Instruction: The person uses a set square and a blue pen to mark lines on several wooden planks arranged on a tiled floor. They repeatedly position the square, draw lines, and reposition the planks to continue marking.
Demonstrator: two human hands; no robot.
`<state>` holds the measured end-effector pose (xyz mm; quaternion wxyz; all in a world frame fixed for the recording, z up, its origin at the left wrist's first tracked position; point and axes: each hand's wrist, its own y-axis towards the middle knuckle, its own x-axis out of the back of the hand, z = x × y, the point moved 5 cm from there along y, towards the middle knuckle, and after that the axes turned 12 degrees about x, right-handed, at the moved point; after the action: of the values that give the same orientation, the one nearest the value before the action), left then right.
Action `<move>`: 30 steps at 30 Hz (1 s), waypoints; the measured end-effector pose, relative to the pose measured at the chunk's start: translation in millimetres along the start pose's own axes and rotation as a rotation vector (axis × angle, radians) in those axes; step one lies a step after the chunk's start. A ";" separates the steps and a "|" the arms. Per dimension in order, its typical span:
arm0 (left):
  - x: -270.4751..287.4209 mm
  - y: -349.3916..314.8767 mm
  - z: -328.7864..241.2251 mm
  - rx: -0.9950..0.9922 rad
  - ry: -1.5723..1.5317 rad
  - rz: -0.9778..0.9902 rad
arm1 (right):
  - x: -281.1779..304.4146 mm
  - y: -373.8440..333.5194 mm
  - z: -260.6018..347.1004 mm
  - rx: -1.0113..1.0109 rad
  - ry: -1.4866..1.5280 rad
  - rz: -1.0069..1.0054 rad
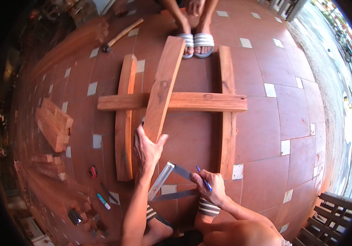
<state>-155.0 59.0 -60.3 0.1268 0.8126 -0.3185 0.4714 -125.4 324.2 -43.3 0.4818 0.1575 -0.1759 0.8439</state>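
Note:
My left hand (148,148) is closed around the near end of a reddish wooden beam (162,86), thumb on its right side. That beam slants away from me, its far end raised towards another person's feet, passing above a crosswise beam (202,101). The crosswise beam lies over a left beam (124,123) and a right beam (228,127) on the floor. In my right hand (210,186) are a blue pen (204,179) and the blade of a metal triangular square (161,180). The square hangs over the floor between my feet.
Someone in striped slides (203,39) sits or squats opposite. A hammer (122,35) lies at far left. Wood blocks (54,125), a red tape measure (92,171) and a glue-stick-like tube (103,201) are on the left. A dark slatted rack (331,219) stands at lower right.

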 end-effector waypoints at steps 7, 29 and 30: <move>13.2 34.2 23.9 -0.097 -0.458 0.512 | 17.4 -25.7 -19.0 -0.021 -0.037 -0.072; 12.3 -16.7 26.6 -0.724 0.305 0.604 | 75.2 -46.5 -54.5 -0.209 0.144 -0.475; 12.3 -15.1 18.6 -0.710 0.293 0.678 | 75.3 -42.9 -57.6 -0.205 0.133 -0.513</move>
<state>-128.3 56.2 -58.1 0.2782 0.4960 -0.6835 0.4576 -130.2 427.5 -55.5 0.7035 0.0913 -0.1827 0.6807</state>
